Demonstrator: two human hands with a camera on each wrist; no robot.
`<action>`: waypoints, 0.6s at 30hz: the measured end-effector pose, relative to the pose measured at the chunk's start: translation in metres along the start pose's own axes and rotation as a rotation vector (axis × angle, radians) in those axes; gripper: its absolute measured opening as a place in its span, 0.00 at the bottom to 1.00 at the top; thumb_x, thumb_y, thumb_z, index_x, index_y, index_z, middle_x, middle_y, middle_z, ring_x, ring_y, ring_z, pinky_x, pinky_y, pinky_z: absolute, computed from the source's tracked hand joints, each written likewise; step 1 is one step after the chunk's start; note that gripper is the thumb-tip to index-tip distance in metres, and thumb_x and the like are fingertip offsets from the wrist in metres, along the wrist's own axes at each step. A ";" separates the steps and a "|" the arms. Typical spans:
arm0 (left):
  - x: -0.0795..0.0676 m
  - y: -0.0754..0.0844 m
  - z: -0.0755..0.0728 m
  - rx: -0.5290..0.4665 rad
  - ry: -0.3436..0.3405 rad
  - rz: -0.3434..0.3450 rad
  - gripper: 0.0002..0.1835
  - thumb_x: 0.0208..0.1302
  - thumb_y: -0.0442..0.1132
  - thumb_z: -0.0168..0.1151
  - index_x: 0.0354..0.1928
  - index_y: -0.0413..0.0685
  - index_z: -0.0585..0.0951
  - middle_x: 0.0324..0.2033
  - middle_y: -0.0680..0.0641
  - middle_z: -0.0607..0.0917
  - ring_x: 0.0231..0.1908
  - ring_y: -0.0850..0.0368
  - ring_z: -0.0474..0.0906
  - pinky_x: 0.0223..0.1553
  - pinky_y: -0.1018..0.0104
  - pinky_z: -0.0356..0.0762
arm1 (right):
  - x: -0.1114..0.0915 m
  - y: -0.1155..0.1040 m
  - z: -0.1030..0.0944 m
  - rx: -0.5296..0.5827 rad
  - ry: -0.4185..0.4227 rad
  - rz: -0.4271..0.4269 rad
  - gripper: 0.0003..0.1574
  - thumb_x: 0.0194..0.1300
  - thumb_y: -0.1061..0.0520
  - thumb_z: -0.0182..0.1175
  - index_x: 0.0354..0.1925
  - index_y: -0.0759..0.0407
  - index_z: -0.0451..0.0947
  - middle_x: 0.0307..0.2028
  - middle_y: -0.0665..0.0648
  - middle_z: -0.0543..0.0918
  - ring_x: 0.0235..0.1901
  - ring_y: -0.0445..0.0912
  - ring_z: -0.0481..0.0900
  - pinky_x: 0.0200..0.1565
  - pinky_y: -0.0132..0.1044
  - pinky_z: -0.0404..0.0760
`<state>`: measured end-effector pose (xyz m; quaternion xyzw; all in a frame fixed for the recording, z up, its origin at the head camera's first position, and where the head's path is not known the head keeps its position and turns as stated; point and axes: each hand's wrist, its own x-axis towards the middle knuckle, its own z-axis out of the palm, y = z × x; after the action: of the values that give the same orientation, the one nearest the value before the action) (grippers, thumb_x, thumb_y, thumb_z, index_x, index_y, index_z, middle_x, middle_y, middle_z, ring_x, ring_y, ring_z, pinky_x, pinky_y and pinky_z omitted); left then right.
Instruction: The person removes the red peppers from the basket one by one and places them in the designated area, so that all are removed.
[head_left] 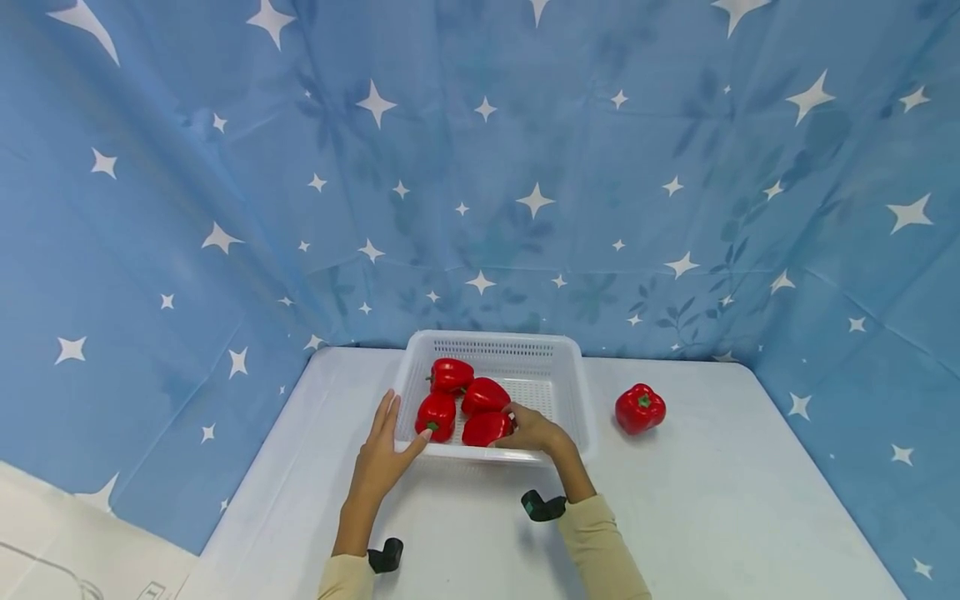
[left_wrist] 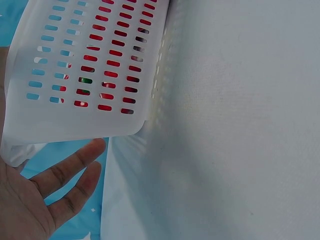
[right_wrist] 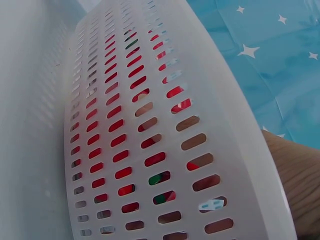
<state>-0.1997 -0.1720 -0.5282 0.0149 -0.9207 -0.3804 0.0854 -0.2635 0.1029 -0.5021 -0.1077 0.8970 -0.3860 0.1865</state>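
From the far left, a creased blue sheet (head_left: 465, 150) with pale four-pointed stars is hanging round the white table (head_left: 720, 475). The left hand (head_left: 378, 465) is holding its fingers wide apart beside the basket's left front corner; I cannot tell whether it is touching. The rectangular, slotted white plastic basket (head_left: 574, 379) is holding four glossy, rounded red peppers (head_left: 452, 375). Inside it, the right hand (head_left: 532, 432) is gripping the front right pepper (head_left: 484, 429) between curled fingers and thumb. Farther right, a lobed, green-stemmed lone pepper (head_left: 640, 408) is resting on the table.
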 end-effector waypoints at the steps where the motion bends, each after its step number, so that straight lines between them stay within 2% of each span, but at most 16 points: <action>1: 0.000 0.000 0.000 0.003 0.000 0.000 0.53 0.56 0.68 0.63 0.77 0.58 0.51 0.77 0.53 0.50 0.67 0.38 0.68 0.51 0.41 0.80 | 0.000 0.000 0.000 0.001 0.001 -0.001 0.44 0.42 0.53 0.78 0.57 0.61 0.72 0.41 0.56 0.82 0.38 0.46 0.77 0.46 0.44 0.87; 9: 0.002 -0.001 0.001 0.006 0.006 0.007 0.52 0.56 0.68 0.62 0.77 0.57 0.52 0.77 0.53 0.50 0.65 0.37 0.71 0.50 0.40 0.80 | 0.001 0.000 -0.002 0.010 -0.008 0.000 0.45 0.42 0.52 0.78 0.58 0.59 0.71 0.43 0.56 0.82 0.40 0.47 0.77 0.46 0.44 0.86; 14: 0.001 -0.001 0.001 0.003 0.010 0.006 0.51 0.57 0.65 0.64 0.77 0.57 0.52 0.77 0.53 0.51 0.65 0.37 0.70 0.50 0.40 0.80 | 0.002 0.000 -0.002 0.003 -0.012 0.012 0.44 0.42 0.52 0.78 0.57 0.59 0.71 0.43 0.56 0.81 0.40 0.46 0.77 0.48 0.46 0.86; 18: 0.000 -0.003 0.002 -0.002 0.012 0.010 0.52 0.56 0.66 0.64 0.77 0.58 0.52 0.77 0.53 0.51 0.67 0.37 0.69 0.50 0.41 0.80 | 0.002 0.002 0.000 0.012 -0.016 0.017 0.44 0.42 0.53 0.78 0.57 0.59 0.71 0.41 0.55 0.81 0.39 0.47 0.76 0.48 0.46 0.86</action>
<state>-0.2006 -0.1729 -0.5312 0.0124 -0.9199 -0.3808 0.0928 -0.2655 0.1038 -0.5039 -0.1022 0.8941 -0.3887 0.1978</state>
